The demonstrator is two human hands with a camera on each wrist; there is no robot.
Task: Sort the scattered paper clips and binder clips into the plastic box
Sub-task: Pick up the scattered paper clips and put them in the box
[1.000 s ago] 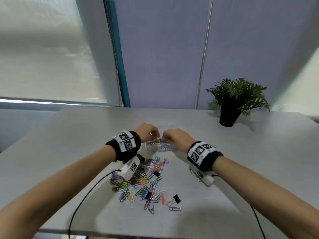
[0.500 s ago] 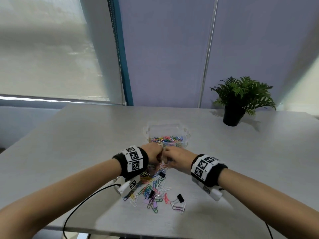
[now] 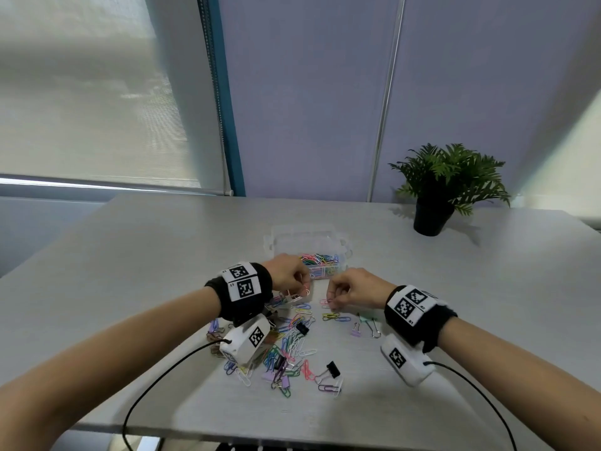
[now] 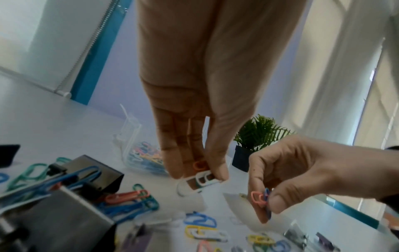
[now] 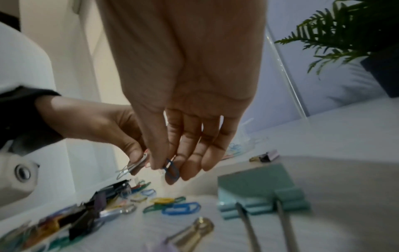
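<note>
Clips [image 3: 286,346] lie scattered on the grey surface [image 3: 130,271] at 6 o'clock from the box [image 3: 309,252], w/ more paper clips already inside it. L hand [image 3: 287,276] pinches a white clip [image 4: 202,180] plus an orange one betw. thumb & fingers [image 4: 172,153], just above the pile. R hand [image 3: 353,288] pinches a pink clip [image 4: 258,198] & a blue one, near the L hand but apart. A green binder clip [image 5: 257,189] sits just below the R wrist; a black one [image 3: 332,369] lies at the pile's 5 o'clock edge. Plant [image 3: 445,187] stands at 2 o'clock, well apart.
</note>
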